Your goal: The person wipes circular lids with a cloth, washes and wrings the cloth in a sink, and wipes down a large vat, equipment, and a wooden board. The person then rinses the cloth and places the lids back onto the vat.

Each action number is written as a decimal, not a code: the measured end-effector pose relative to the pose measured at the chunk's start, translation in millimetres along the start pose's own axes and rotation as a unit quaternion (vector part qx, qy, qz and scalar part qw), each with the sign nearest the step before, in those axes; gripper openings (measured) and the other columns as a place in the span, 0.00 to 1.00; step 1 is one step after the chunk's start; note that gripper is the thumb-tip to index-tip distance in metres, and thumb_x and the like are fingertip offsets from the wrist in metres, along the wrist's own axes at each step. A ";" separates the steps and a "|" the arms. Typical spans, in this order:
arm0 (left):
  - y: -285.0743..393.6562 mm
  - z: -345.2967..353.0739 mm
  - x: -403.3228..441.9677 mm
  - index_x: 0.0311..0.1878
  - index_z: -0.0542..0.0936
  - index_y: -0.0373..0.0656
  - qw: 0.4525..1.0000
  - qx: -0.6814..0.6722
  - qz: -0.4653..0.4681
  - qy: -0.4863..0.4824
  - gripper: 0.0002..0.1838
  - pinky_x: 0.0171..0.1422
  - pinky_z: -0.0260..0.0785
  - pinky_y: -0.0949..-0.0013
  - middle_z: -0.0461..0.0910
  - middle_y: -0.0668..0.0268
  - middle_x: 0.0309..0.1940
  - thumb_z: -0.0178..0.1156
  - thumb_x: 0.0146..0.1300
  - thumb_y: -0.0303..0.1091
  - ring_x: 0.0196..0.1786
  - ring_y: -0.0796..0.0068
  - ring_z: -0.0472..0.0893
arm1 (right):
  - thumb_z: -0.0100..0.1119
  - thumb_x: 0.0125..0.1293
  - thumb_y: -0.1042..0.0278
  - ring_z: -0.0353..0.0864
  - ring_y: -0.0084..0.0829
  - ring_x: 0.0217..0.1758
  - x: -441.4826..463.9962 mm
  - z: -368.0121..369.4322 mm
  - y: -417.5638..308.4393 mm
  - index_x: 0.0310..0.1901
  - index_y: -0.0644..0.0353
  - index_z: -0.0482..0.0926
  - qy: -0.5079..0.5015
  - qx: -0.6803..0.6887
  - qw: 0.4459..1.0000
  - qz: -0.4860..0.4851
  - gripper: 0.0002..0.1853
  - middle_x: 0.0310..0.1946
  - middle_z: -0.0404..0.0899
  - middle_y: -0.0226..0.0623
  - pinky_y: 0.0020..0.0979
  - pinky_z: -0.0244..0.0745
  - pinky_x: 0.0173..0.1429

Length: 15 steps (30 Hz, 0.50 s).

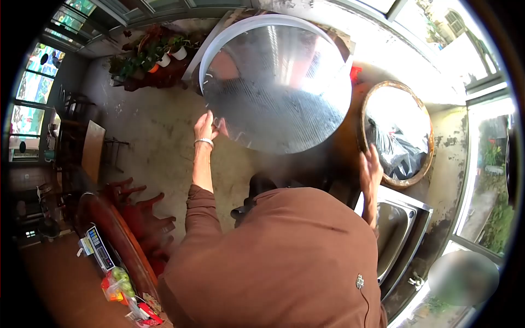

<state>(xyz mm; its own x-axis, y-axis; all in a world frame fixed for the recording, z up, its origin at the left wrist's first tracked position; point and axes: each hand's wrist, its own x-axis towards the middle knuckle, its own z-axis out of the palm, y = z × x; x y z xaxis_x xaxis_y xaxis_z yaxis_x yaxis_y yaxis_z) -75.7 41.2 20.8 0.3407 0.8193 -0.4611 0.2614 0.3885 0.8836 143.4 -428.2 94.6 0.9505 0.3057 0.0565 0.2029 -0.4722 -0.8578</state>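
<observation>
A wide round metal pan (273, 112) with a pale raised rim fills the upper middle, and steam drifts over its shiny, ridged surface. My left hand (205, 129), with a light bracelet at the wrist, is closed at the pan's lower left edge, fingers and thumb at the rim. On the other side, my right hand (372, 168) is at the lower left rim of a round wooden-edged tub (428, 142). Its fingers are curled and partly hidden against that rim. Crumpled black plastic (402, 158) lies inside the tub.
A steel sink (396, 218) stands below the tub, beside a stained wall and windows. Potted plants (158, 54) line the far left wall. Red stools (142, 205) and a round table (117, 218) with a scale (101, 249) and bagged green fruit (123, 281) are at left.
</observation>
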 end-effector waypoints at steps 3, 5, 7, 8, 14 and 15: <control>-1.7 -0.2 44.5 0.63 0.76 0.44 0.999 -0.028 0.018 -0.002 0.28 0.48 0.78 0.57 0.81 0.62 0.48 0.65 0.66 0.50 0.44 0.63 0.83 | 0.62 0.69 0.56 0.84 0.38 0.48 87.2 56.3 7.0 0.67 0.67 0.69 -0.004 -0.003 0.999 0.031 0.31 0.46 0.83 0.54 0.36 0.78 0.52; 2.8 5.1 55.1 0.56 0.79 0.39 0.996 -0.074 0.004 0.049 0.23 0.38 0.75 0.69 0.81 0.67 0.40 0.68 0.65 0.45 0.36 0.74 0.79 | 0.60 0.71 0.52 0.83 0.32 0.37 123.2 89.7 26.9 0.63 0.69 0.73 0.007 0.192 0.976 0.104 0.29 0.39 0.84 0.44 0.31 0.77 0.42; 2.0 5.8 75.7 0.55 0.79 0.35 0.994 -0.073 -0.014 0.082 0.25 0.41 0.74 0.71 0.82 0.64 0.47 0.68 0.65 0.45 0.45 0.74 0.79 | 0.58 0.72 0.50 0.79 0.27 0.29 153.0 109.8 46.0 0.54 0.68 0.78 -0.007 0.180 0.976 0.122 0.25 0.32 0.82 0.37 0.27 0.74 0.34; -4.9 8.1 89.2 0.53 0.79 0.33 0.993 -0.058 0.022 0.105 0.25 0.48 0.73 0.69 0.81 0.61 0.47 0.67 0.65 0.46 0.45 0.71 0.79 | 0.57 0.72 0.49 0.77 0.25 0.25 164.4 117.3 49.9 0.50 0.67 0.80 -0.009 0.177 0.976 0.130 0.24 0.29 0.81 0.33 0.25 0.72 0.29; 18.1 48.1 66.3 0.48 0.78 0.30 0.932 -0.296 -0.033 0.208 0.25 0.44 0.77 0.71 0.80 0.58 0.44 0.69 0.63 0.46 0.41 0.73 0.80 | 0.55 0.73 0.46 0.70 0.23 0.18 184.8 133.2 41.8 0.25 0.62 0.77 0.062 0.129 0.957 0.251 0.26 0.18 0.74 0.30 0.28 0.64 0.20; 22.4 51.6 62.5 0.46 0.78 0.29 0.922 -0.312 -0.034 0.228 0.26 0.45 0.77 0.70 0.80 0.58 0.44 0.69 0.63 0.48 0.41 0.72 0.80 | 0.54 0.74 0.47 0.69 0.22 0.18 184.3 145.2 31.2 0.24 0.61 0.76 0.107 0.124 0.958 0.236 0.26 0.17 0.73 0.29 0.28 0.62 0.20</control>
<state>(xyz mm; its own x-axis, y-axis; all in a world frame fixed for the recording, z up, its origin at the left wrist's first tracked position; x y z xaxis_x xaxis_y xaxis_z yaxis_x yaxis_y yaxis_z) -2.0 79.3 7.6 -0.1090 0.8209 -0.5605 -0.3505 0.4959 0.7945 290.7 -266.5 4.1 0.9546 -0.0825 -0.2863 -0.2978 -0.2979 -0.9070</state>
